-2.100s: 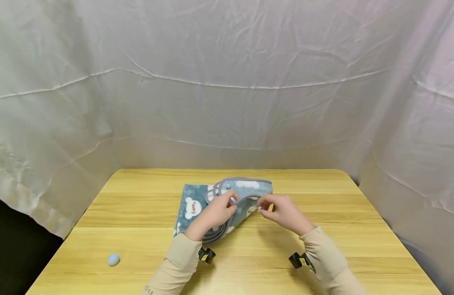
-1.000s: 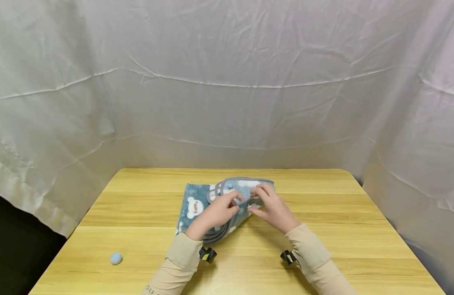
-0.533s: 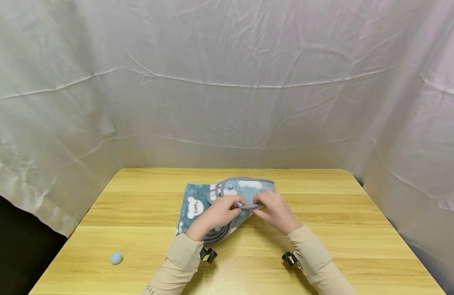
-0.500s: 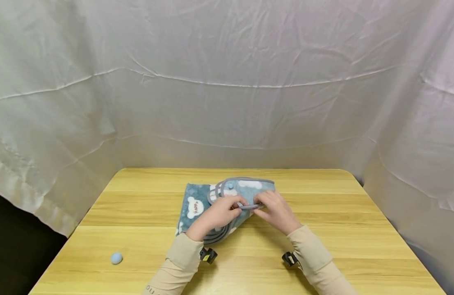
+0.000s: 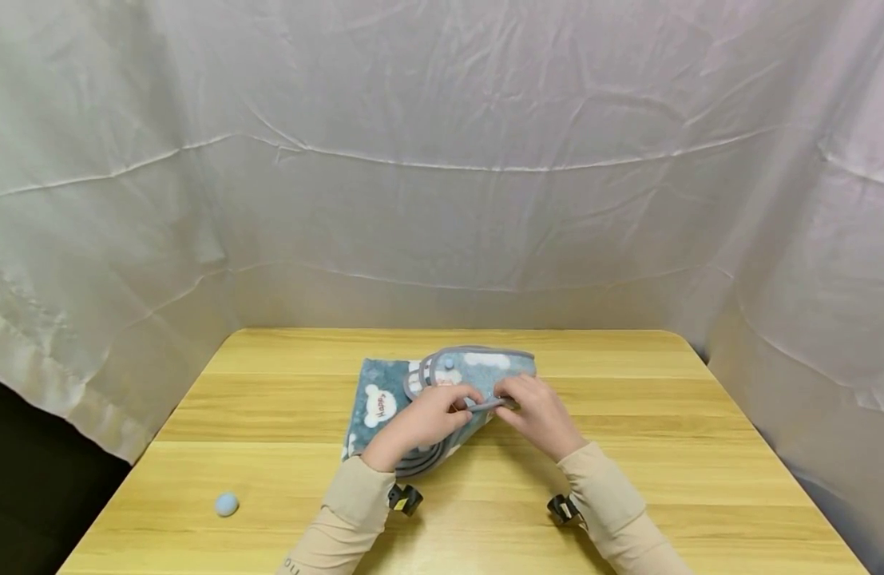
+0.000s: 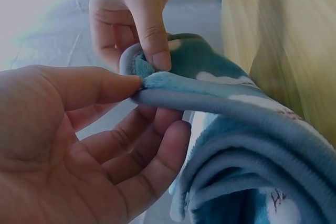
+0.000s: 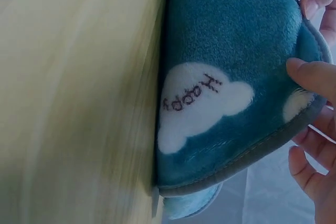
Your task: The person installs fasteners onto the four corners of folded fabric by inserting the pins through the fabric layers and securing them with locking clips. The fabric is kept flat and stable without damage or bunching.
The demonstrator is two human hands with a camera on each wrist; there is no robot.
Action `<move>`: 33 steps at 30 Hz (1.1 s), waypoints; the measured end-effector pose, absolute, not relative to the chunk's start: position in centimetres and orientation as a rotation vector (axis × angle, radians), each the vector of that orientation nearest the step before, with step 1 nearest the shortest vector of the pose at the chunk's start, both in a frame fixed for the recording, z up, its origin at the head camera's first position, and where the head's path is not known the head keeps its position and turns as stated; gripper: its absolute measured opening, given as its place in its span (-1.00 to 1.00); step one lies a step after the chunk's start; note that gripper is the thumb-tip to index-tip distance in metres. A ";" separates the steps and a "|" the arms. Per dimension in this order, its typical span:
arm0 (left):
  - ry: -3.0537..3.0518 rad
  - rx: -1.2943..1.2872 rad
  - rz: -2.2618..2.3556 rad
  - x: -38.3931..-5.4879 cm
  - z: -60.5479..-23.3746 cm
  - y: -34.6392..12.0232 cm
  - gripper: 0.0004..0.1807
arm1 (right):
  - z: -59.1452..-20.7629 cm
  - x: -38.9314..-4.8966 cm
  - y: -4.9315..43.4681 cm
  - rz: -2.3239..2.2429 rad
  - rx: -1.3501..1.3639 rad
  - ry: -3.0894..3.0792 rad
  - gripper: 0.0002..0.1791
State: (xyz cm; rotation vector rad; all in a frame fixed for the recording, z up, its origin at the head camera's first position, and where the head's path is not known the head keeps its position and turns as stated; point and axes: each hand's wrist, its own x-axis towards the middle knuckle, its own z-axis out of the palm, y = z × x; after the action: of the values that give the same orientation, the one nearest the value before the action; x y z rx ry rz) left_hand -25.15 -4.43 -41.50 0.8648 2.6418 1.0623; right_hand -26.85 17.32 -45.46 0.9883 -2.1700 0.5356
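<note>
A folded teal fleece blanket (image 5: 485, 379) with grey edging and white bear-shaped patches reading "Happy" lies at the middle of the table. My left hand (image 5: 430, 414) pinches its edge between thumb and fingers; the left wrist view shows that hand (image 6: 94, 140) on the grey binding (image 6: 210, 103), with layered folds below. Close by on the right, my right hand (image 5: 538, 411) grips the same raised edge. In the right wrist view its thumb (image 7: 315, 77) presses on the teal fleece (image 7: 231, 35), other fingers behind. Whatever lies inside the fold is hidden.
A small light blue ball (image 5: 226, 504) sits on the wooden table (image 5: 628, 479) at the front left. Another small blue round piece (image 5: 449, 363) is on the blanket's upper flap. Pale curtains (image 5: 442, 224) surround the table at the back and sides.
My right hand has moved left onto the blanket's edge and now grips it, earlier holding a tiny pale piece beside it. The edge between both hands has been drawn together. The left hand stays nearly in place.
</note>
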 end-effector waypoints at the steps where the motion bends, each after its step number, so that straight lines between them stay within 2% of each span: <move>1: 2.644 0.873 1.061 -25.2 -41.4 -4.4 -0.77 | -45.5 -26.9 17.3 0.531 0.992 -2.159 -0.71; 10: 2.648 0.879 1.042 -24.0 -40.9 -6.3 -0.76 | -46.1 -26.9 17.5 0.459 1.025 -2.033 -0.73; 18: 2.808 0.883 0.920 -21.7 -41.0 -12.5 -0.83 | -46.2 -26.5 17.3 0.422 1.016 -2.058 -0.73; 24: 2.861 0.716 0.832 -19.8 -40.4 -18.5 -0.83 | -45.7 -26.7 17.1 0.424 1.026 -2.079 -0.73; 33: 2.796 0.284 0.815 -17.4 -42.0 -27.1 -0.61 | -45.4 -26.7 17.2 0.435 1.044 -2.094 -0.75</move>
State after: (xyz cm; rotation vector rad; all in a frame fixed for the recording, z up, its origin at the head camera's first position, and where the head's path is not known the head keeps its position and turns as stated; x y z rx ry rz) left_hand -17.43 -27.14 -41.96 0.2840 2.7963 0.8154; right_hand -26.71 17.21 -45.44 1.0443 -2.0939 0.4349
